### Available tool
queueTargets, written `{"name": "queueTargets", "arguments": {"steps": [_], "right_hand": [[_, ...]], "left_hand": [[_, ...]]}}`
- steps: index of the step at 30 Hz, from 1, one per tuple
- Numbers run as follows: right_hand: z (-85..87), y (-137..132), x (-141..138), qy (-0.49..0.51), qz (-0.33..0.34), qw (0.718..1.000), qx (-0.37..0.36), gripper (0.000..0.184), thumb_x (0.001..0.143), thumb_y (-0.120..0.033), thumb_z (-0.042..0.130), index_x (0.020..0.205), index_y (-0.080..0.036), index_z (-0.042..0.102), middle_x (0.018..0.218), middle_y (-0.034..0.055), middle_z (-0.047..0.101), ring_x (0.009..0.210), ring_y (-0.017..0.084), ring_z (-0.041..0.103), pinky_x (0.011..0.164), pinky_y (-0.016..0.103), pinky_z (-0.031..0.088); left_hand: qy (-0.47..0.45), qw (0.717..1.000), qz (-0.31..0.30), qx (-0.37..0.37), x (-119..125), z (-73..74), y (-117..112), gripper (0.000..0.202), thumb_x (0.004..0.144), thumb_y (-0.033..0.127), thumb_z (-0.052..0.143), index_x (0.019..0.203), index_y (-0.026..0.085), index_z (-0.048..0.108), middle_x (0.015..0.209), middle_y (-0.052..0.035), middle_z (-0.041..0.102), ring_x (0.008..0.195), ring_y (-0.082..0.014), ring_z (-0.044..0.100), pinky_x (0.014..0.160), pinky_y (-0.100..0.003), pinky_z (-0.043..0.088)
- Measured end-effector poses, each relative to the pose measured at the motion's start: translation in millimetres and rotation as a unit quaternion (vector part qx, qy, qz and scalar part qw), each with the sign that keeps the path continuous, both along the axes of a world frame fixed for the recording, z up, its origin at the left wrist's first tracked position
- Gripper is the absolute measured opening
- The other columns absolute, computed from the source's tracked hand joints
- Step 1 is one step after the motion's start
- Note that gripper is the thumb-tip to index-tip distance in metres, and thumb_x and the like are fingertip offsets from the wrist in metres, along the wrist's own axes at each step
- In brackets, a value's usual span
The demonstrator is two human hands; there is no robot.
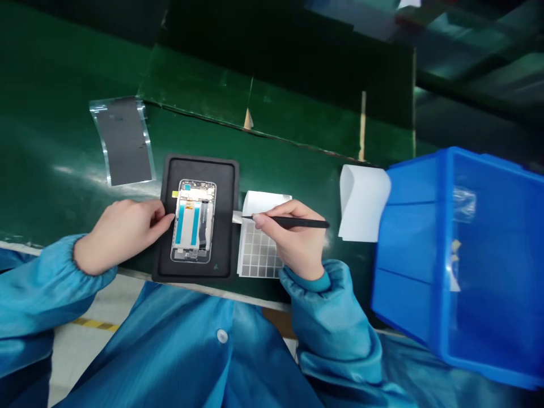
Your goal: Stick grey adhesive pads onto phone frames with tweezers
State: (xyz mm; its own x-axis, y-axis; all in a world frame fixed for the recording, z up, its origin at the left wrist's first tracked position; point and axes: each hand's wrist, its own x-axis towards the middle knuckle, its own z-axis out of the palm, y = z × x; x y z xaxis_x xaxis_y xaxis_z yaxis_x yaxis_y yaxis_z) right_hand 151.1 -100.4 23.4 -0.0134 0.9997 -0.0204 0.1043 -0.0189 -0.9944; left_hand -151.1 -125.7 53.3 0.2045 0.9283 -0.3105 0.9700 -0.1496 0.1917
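Observation:
A phone frame (194,228) with two light-blue strips lies in a black tray (225,187) on the green bench. My left hand (123,232) rests at the tray's left edge, fingers curled together, fingertips touching the frame's left side. My right hand (293,238) is closed on a thin black stylus (293,222) held level, its tip pointing left toward the tray. Under that hand lies a white sheet of small grey square pads (258,255). A small pale strip (237,216) sits at the stylus tip, between sheet and tray.
A blue plastic bin (459,260) stands at the right. A curled white backing paper (361,201) lies beside it. A dark film in clear plastic (124,140) lies at the back left. A raised green board (297,119) runs behind the tray.

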Motion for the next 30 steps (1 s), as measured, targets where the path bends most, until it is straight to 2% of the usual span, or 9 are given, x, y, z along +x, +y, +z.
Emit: {"name": "queueTargets", "arguments": {"steps": [3, 6, 11, 15, 21, 25, 30], "right_hand": [[4.8, 3, -21, -0.018, 0.029, 0.999, -0.024, 0.028, 0.072, -0.038, 0.091, 0.073, -0.021, 0.068, 0.068, 0.0016, 0.069, 0.06, 0.019, 0.065, 0.054, 0.029, 0.054], [6.5, 6, -38, -0.043, 0.058, 0.997, -0.029, 0.029, 0.074, -0.04, 0.089, 0.072, -0.021, 0.067, 0.066, 0.0003, 0.067, 0.058, 0.018, 0.065, 0.05, 0.026, 0.052], [0.8, 13, -56, -0.069, 0.076, 0.995, -0.012, 0.024, 0.076, -0.035, 0.086, 0.073, -0.021, 0.067, 0.066, -0.0011, 0.066, 0.057, 0.016, 0.063, 0.051, 0.024, 0.052], [-2.9, 14, -60, -0.086, 0.082, 0.993, -0.016, 0.022, 0.077, -0.034, 0.086, 0.073, -0.021, 0.068, 0.07, 0.0002, 0.069, 0.062, 0.018, 0.066, 0.055, 0.026, 0.056], [-4.4, 12, -61, -0.105, 0.081, 0.991, -0.013, 0.019, 0.077, -0.033, 0.086, 0.075, -0.022, 0.07, 0.073, 0.0007, 0.07, 0.063, 0.018, 0.067, 0.053, 0.025, 0.057], [-4.7, 12, -60, -0.111, 0.087, 0.99, -0.005, 0.018, 0.079, -0.03, 0.087, 0.077, -0.023, 0.071, 0.073, 0.0003, 0.07, 0.063, 0.018, 0.067, 0.053, 0.025, 0.057], [-5.2, 11, -59, -0.122, 0.088, 0.989, -0.008, 0.017, 0.079, -0.031, 0.087, 0.079, -0.023, 0.072, 0.076, 0.0007, 0.071, 0.066, 0.019, 0.069, 0.055, 0.026, 0.059]], "left_hand": [[-0.06, 0.998, 0.025, 0.004, 8, -7.0, -8, 0.032, 0.095, 0.043, 0.045, 0.073, 0.021, 0.051, 0.057, 0.0005, 0.056, 0.049, -0.018, 0.051, 0.052, -0.03, 0.031], [-0.092, 0.996, 0.013, -0.002, 16, -11.9, -12, 0.024, 0.094, 0.039, 0.047, 0.078, 0.021, 0.051, 0.063, 0.0019, 0.059, 0.053, -0.0161, 0.054, 0.052, -0.028, 0.031], [-0.052, 0.998, -0.02, 0.006, 24, -11.7, -11, 0.021, 0.091, 0.037, 0.051, 0.079, 0.021, 0.047, 0.066, 0.0011, 0.058, 0.052, -0.0156, 0.05, 0.049, -0.028, 0.025], [-0.064, 0.995, -0.059, 0.038, 21, -13.9, -4, 0.024, 0.091, 0.035, 0.054, 0.075, 0.02, 0.045, 0.066, 0.0008, 0.056, 0.055, -0.0158, 0.049, 0.051, -0.03, 0.028], [-0.179, 0.967, -0.115, 0.137, 12, -32.9, 3, 0.02, 0.094, 0.029, 0.054, 0.077, 0.018, 0.05, 0.071, -0.0009, 0.052, 0.067, -0.017, 0.049, 0.063, -0.032, 0.041], [-0.173, 0.959, -0.133, 0.183, 12, -39.5, 4, 0.019, 0.095, 0.025, 0.055, 0.078, 0.017, 0.054, 0.073, -0.0026, 0.052, 0.068, -0.0181, 0.047, 0.063, -0.033, 0.041], [-0.175, 0.954, -0.14, 0.199, 14, -37.8, 5, 0.02, 0.094, 0.024, 0.056, 0.076, 0.016, 0.056, 0.071, -0.0031, 0.051, 0.067, -0.0186, 0.045, 0.061, -0.035, 0.04]]}}
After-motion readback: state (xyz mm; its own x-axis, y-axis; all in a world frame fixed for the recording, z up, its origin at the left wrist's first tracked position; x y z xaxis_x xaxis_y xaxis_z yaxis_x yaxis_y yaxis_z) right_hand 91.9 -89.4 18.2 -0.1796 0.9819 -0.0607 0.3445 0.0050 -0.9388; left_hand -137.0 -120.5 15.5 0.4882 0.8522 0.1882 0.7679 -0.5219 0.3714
